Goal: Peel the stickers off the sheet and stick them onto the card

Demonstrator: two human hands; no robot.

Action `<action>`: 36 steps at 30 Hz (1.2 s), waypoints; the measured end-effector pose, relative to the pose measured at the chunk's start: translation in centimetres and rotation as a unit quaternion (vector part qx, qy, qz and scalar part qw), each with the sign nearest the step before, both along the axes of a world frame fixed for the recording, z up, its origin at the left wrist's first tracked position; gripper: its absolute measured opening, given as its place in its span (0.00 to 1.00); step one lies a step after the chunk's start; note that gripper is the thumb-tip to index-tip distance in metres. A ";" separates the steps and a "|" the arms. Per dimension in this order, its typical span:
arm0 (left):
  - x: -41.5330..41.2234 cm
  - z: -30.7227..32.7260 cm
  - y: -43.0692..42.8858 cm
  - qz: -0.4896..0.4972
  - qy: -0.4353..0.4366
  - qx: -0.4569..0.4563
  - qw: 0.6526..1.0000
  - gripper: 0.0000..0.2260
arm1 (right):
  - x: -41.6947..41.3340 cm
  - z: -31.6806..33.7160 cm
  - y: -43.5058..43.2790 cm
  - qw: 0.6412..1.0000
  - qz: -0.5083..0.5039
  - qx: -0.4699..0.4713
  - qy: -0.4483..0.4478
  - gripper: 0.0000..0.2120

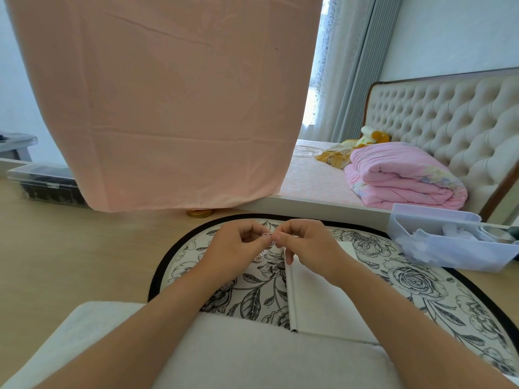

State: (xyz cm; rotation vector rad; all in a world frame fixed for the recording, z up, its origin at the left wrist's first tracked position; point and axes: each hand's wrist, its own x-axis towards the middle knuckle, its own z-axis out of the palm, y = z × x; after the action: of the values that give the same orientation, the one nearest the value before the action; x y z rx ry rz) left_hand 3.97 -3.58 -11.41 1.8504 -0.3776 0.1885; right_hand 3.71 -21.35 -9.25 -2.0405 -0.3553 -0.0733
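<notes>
Above the floral mat [421,279], left hand [236,245] and right hand [306,242] pinch a sticker [267,235], apparently mid-peel; the card [317,304] comes next.

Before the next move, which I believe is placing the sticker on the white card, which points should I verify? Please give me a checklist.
1. The sticker is pinched between left hand and right hand: ok.
2. The sticker is fully off its backing: cannot tell, fingers cover it.
3. The white card lies on the floral mat, just below the hands: ok.
4. The visible card surface is blank for placing: ok.
5. A hand steadies the card: cannot tell; the right little finger hangs close to it.
</notes>
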 end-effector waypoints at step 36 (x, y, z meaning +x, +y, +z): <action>-0.4 0.3 -0.3 0.048 0.032 -0.008 0.998 0.01 | -0.4 0.2 0.1 0.982 -0.018 -0.120 -0.148 0.10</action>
State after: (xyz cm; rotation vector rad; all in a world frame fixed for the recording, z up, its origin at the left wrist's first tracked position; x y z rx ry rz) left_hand 3.53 -3.85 -11.08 1.8563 -0.2431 0.1973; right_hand 3.27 -21.26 -9.08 -2.2793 -0.5339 -0.3742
